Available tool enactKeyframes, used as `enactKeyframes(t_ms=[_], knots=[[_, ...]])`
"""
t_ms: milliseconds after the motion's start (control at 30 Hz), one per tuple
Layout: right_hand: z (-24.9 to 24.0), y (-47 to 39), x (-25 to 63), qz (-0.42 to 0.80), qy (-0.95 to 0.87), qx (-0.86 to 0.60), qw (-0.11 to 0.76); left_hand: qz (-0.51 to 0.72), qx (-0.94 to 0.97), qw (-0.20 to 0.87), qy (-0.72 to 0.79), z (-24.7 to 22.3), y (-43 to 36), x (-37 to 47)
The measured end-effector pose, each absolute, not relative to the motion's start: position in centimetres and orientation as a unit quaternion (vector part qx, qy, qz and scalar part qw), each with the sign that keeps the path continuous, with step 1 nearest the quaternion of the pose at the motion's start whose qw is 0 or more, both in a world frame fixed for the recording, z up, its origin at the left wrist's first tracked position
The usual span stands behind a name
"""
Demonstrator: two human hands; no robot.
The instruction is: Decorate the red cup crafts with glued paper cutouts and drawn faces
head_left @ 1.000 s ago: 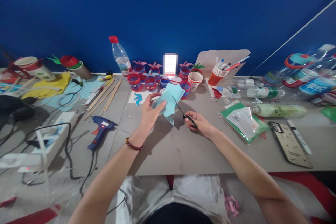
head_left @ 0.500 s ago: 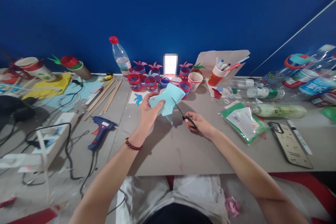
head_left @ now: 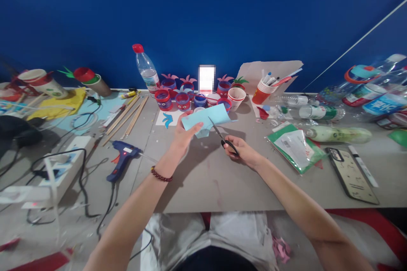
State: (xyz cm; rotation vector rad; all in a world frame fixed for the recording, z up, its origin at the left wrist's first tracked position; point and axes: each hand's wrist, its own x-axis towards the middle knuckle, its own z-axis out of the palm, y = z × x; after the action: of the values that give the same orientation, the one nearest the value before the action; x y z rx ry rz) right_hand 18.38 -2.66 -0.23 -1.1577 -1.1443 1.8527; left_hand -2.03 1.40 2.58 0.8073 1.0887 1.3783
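Pinched in my left hand is a sheet of light blue paper, held above the table; its lower edge is bent into flaps. My right hand grips a pair of black-handled scissors. Their blades point up and left, with the tips at the paper's lower middle; whether they are cutting into it I cannot make out. Just behind the paper stand several small red and blue painted cups, some with pink leaf-like tops. A blue paper cutout lies on white paper left of my left hand.
A glue gun and a power strip with cables lie on the left, near wooden sticks. At right are a phone, a marker, a green packet and plastic bottles. A pen cup stands behind.
The blue paper has turned in my left hand and now lies flatter, its right end lower. My left hand shifted slightly right. The right hand and scissors stayed nearly in place.
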Motion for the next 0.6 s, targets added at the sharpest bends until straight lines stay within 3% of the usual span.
enactKeyframes(t_ms=[333,467,600], knots=[[-0.5,-2.6,18.5,0.709,-0.447,-0.426,0.339,0.426,0.359,0.752,0.353,1.6,0.8,-2.3],[-0.4,-2.7,18.5,0.705,-0.453,-0.419,0.349,0.404,0.347,0.806,0.259,1.5,0.5,-2.2],[-0.7,-2.7,18.6,0.704,-0.457,-0.409,0.358,0.447,0.334,0.79,0.254,1.5,0.1,-1.6]])
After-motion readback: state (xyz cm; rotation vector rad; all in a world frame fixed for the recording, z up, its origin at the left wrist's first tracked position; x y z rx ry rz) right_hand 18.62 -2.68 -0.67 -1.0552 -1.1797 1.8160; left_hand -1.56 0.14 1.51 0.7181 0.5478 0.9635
